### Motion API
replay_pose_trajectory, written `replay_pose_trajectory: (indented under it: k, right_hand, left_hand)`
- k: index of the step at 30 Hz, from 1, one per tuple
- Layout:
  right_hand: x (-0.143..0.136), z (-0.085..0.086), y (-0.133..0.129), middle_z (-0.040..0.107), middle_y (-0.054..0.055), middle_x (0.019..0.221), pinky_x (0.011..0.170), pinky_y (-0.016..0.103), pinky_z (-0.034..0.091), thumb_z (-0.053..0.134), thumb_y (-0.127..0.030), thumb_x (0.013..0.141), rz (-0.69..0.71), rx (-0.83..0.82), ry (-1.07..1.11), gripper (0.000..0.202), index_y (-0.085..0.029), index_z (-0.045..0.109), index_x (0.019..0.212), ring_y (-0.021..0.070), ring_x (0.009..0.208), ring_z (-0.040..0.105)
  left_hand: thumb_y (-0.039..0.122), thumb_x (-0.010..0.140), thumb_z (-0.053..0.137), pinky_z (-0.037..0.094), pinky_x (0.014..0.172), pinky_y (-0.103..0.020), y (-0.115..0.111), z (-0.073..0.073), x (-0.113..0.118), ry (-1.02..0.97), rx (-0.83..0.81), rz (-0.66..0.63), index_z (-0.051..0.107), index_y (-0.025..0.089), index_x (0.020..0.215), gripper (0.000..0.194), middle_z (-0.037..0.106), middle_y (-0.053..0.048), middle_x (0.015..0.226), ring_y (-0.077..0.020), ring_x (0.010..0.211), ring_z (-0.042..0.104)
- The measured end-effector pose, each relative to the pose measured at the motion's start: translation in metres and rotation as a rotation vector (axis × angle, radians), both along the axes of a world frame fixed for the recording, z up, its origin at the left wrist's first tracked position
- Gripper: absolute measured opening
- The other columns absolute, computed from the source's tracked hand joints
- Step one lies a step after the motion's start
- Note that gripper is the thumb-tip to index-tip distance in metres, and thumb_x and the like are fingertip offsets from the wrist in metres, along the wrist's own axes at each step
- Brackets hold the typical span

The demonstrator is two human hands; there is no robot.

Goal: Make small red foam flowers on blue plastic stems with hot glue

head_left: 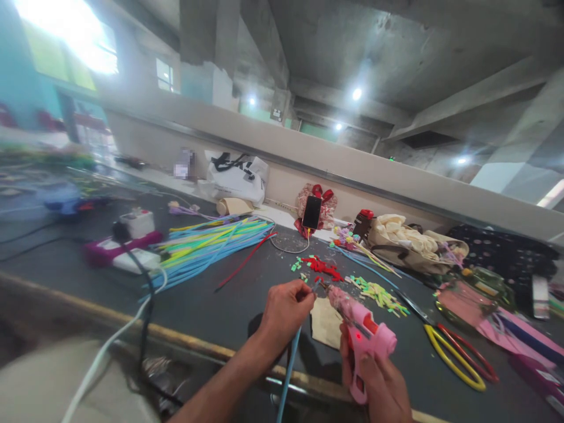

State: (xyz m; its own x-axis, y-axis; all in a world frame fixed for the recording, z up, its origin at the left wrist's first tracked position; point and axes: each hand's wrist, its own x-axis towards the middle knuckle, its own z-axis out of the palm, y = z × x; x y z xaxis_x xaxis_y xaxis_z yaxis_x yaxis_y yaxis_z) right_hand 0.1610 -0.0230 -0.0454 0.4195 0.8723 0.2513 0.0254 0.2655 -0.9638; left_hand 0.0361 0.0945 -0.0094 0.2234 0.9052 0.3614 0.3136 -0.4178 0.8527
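Note:
My left hand [288, 305] is closed in a pinch near the middle of the table, on the upper end of a blue pipe cleaner [291, 364] that hangs down past the table's front edge. My right hand [374, 376] wraps around the handle of a pink hot glue gun [361, 329] with a lit red light. The gun's nozzle points left, close to the pinched fingertips; I cannot tell whether it touches the blue tip. Beneath them lies a brown piece of cardboard [325, 329]. Small red pieces [324, 268] and a pile of yellow-green pieces [381, 294] lie just beyond.
Long blue and yellow pipe cleaners [220, 247] lie left of centre. A power strip [127, 249] with cables is at the left. Scissors [458, 355] with yellow and red handles lie at the right. A phone [312, 211] leans at the back, beside a cloth bag [414, 241].

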Motion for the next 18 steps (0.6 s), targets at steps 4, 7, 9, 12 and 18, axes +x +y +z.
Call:
replay_pose_trajectory:
  k: [4, 7, 9, 12, 18]
  right_hand:
    - [-0.0007, -0.0001, 0.0000, 0.065, 0.009, 0.064, 0.038, 0.023, 0.039, 0.059, -0.052, 0.068, -0.025, -0.032, 0.011, 0.044, -0.013, 0.068, 0.087, 0.0133, 0.042, 0.050]
    - [0.0005, -0.0005, -0.0005, 0.064, 0.006, 0.059, 0.040, 0.023, 0.040, 0.059, -0.051, 0.068, -0.052, -0.036, 0.005, 0.042, -0.014, 0.068, 0.086, 0.0129, 0.042, 0.049]
    - [0.0023, -0.0009, -0.0009, 0.059, 0.003, 0.050, 0.041, 0.023, 0.040, 0.060, -0.050, 0.069, -0.062, -0.043, -0.021, 0.040, -0.014, 0.069, 0.085, 0.0125, 0.040, 0.047]
    - [0.0055, -0.0008, -0.0014, 0.057, 0.002, 0.045, 0.040, 0.023, 0.040, 0.061, -0.049, 0.068, -0.078, -0.050, -0.065, 0.040, -0.014, 0.070, 0.084, 0.0121, 0.039, 0.046]
    - [0.0082, -0.0010, -0.0017, 0.057, 0.003, 0.047, 0.043, 0.024, 0.042, 0.062, -0.050, 0.066, -0.098, -0.055, -0.124, 0.040, -0.013, 0.070, 0.080, 0.0132, 0.041, 0.048]
  left_hand:
    - [0.021, 0.065, 0.050, 0.034, 0.050, -0.020, 0.0003, -0.0005, 0.0001, 0.006, 0.005, -0.009, 0.063, 0.018, 0.054, 0.017, 0.056, 0.004, 0.044, -0.0107, 0.047, 0.051]
    - [0.021, 0.064, 0.051, 0.034, 0.049, -0.020, 0.0002, -0.0004, -0.0002, 0.007, 0.008, -0.014, 0.063, 0.018, 0.053, 0.017, 0.056, 0.005, 0.043, -0.0109, 0.046, 0.051]
    - [0.021, 0.065, 0.051, 0.033, 0.048, -0.020, 0.0000, -0.0001, -0.0003, 0.007, 0.010, -0.013, 0.063, 0.018, 0.053, 0.017, 0.056, 0.005, 0.042, -0.0110, 0.046, 0.050]
    - [0.021, 0.065, 0.051, 0.033, 0.048, -0.019, -0.0002, 0.0002, -0.0001, 0.008, 0.012, -0.012, 0.063, 0.018, 0.053, 0.017, 0.055, 0.005, 0.042, -0.0108, 0.046, 0.050]
    - [0.019, 0.065, 0.050, 0.033, 0.049, -0.019, 0.0003, -0.0002, 0.0003, 0.005, 0.017, -0.012, 0.062, 0.018, 0.052, 0.017, 0.055, 0.005, 0.043, -0.0102, 0.045, 0.049]
